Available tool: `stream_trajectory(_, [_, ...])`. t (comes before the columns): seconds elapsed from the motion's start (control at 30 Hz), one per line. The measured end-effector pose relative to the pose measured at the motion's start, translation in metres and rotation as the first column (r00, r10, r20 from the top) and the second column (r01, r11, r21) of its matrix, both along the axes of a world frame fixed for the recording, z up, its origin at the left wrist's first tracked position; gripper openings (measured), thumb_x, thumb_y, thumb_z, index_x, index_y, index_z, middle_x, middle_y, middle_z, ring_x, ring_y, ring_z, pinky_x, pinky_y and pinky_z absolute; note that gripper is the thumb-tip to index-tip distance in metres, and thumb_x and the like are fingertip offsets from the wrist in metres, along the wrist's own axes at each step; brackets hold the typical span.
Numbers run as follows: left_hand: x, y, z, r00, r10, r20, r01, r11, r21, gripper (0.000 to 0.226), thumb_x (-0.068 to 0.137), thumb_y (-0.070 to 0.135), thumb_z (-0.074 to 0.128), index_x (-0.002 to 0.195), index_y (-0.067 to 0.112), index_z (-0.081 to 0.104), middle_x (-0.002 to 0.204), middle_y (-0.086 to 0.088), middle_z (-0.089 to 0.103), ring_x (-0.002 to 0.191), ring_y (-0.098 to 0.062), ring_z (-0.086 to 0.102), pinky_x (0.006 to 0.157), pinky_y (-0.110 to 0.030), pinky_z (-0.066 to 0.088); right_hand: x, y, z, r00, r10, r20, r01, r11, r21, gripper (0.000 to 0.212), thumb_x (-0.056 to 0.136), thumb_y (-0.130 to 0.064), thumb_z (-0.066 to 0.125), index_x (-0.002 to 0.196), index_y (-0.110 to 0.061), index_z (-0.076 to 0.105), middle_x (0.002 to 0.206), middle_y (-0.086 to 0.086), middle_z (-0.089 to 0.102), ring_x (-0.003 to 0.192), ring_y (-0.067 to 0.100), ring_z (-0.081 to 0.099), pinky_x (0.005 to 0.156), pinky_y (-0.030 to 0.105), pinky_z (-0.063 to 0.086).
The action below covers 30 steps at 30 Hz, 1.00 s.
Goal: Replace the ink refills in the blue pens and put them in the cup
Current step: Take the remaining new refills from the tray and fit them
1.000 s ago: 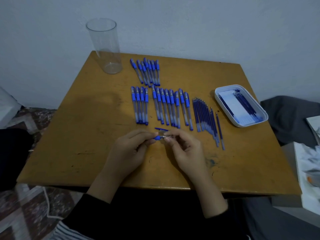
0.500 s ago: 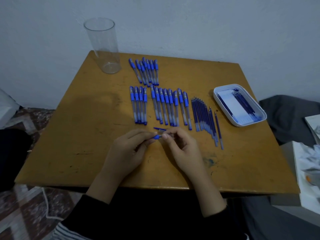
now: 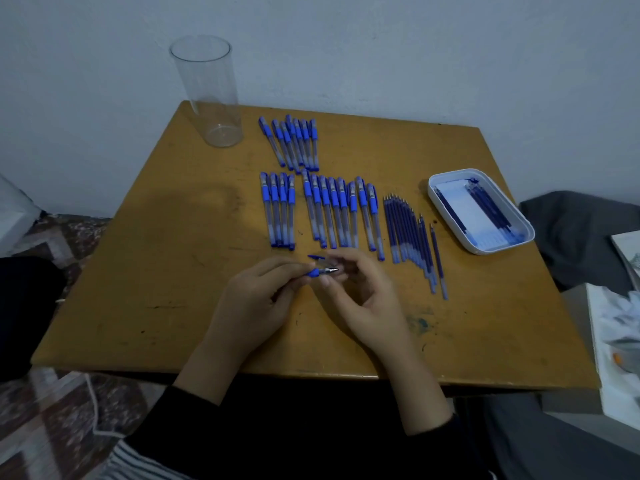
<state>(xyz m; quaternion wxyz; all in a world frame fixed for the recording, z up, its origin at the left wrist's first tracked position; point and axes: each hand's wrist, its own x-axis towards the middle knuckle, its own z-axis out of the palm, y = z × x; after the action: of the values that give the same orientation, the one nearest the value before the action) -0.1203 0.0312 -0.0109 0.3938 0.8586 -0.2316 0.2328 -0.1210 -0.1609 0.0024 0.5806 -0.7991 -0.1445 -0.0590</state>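
Pen (image 3: 322,271) tip bared now — L hand (image 3: 254,301) hides barrel.

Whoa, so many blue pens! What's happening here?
A person is working on one blue pen over the wooden table: the left hand grips its blue end and the right hand pinches at its metal tip. Other pens lie in rows further back, with a row of loose refills beside them and a white tray holding more refills. The clear cup at the far corner has no pens in it yet.
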Motion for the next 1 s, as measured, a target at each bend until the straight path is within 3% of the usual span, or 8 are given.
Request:
stream_trajectory(0.07, [-0.0004,0.0005,0.0003,1.000,0.000,-0.007,0.000,1.000,0.014,0.022,0.097,0.021,0.063,0.111,0.010,0.076,0.107,0.001,0.073,0.096,-0.013,0.070,0.080,-0.034,0.057,0.0007,0.0007,0.0004,1.000,-0.017,-0.027,0.015,0.998,-0.064,0.019,0.094,-0.025,0.064,0.112,-0.018,0.065,0.101,-0.009,0.064,0.097,0.014,0.062,0.083,0.027,0.053])
stream_trajectory(0.13, [-0.0004,0.0004,0.0008,1.000,-0.005,-0.013,0.006,1.000,0.030,0.022,0.097,0.021,0.063,0.111,0.010,0.076,0.107,0.002,0.073,0.096,-0.013,0.070,0.080,-0.034,0.057,0.0029,-0.0002,0.0003,1.000,0.001,0.002,0.000,0.997,-0.080,0.010,0.095,-0.015,0.063,0.104,-0.016,0.067,0.097,-0.008,0.064,0.094,0.014,0.062,0.081,0.026,0.052])
stream_trajectory(0.2, [-0.0003,-0.0008,0.0012,1.000,0.001,-0.010,-0.001,1.000,0.024,0.022,0.096,0.019,0.064,0.111,0.010,0.077,0.107,0.001,0.073,0.096,-0.012,0.070,0.081,-0.032,0.057,0.0041,-0.0018,0.0010,1.000,0.016,0.007,-0.016,1.000,0.000,0.016,0.092,-0.007,0.066,0.106,-0.014,0.068,0.100,-0.002,0.064,0.092,0.017,0.063,0.081,0.027,0.053])
stream_trajectory(0.3, [0.0004,-0.0003,0.0021,1.000,0.012,-0.009,-0.012,1.000,-0.002,0.021,0.094,0.016,0.066,0.111,0.010,0.076,0.107,0.000,0.073,0.096,-0.011,0.069,0.082,-0.031,0.057,0.0032,-0.0024,0.0051,0.998,0.000,-0.061,0.007,0.994,0.108,0.026,0.091,-0.012,0.070,0.116,-0.018,0.065,0.105,0.002,0.063,0.092,0.019,0.063,0.082,0.027,0.054])
stream_trajectory(0.43, [0.0011,0.0006,0.0013,1.000,0.004,-0.018,-0.004,0.999,0.032,0.021,0.096,0.017,0.065,0.111,0.010,0.076,0.107,0.002,0.073,0.097,-0.011,0.069,0.081,-0.033,0.057,0.0056,-0.0036,0.0038,0.999,-0.034,-0.004,0.034,0.999,-0.002,0.013,0.091,-0.011,0.068,0.103,-0.014,0.072,0.101,-0.002,0.067,0.098,0.015,0.064,0.085,0.028,0.054])
stream_trajectory(0.6, [0.0005,-0.0011,0.0023,0.999,0.048,-0.006,-0.048,0.999,0.000,0.018,0.092,0.011,0.070,0.109,0.010,0.077,0.105,0.003,0.073,0.095,-0.010,0.069,0.080,-0.030,0.057,0.0045,-0.0056,0.0087,0.982,-0.153,-0.113,0.165,0.981,0.103,0.009,0.090,-0.009,0.070,0.094,-0.017,0.068,0.082,-0.004,0.064,0.077,0.011,0.060,0.072,0.023,0.052])
stream_trajectory(0.8, [0.0024,-0.0024,0.0030,0.997,0.076,-0.025,-0.076,0.997,0.011,0.020,0.093,0.012,0.070,0.111,0.011,0.076,0.105,0.003,0.073,0.094,-0.011,0.069,0.079,-0.029,0.056,0.0066,-0.0075,0.0081,0.923,-0.338,-0.185,0.352,0.935,0.047,0.013,0.090,-0.012,0.069,0.092,-0.025,0.071,0.084,-0.005,0.067,0.081,0.005,0.062,0.074,0.017,0.053])
stream_trajectory(1.0, [0.0036,-0.0033,0.0029,0.996,0.077,-0.032,-0.077,0.997,0.012,0.020,0.093,0.013,0.069,0.111,0.012,0.077,0.106,0.003,0.073,0.095,-0.012,0.069,0.079,-0.031,0.056,0.0081,-0.0053,0.0036,0.923,-0.381,-0.052,0.373,0.920,-0.119,0.016,0.090,-0.010,0.067,0.099,-0.021,0.074,0.097,-0.013,0.066,0.094,-0.001,0.060,0.080,0.013,0.050])
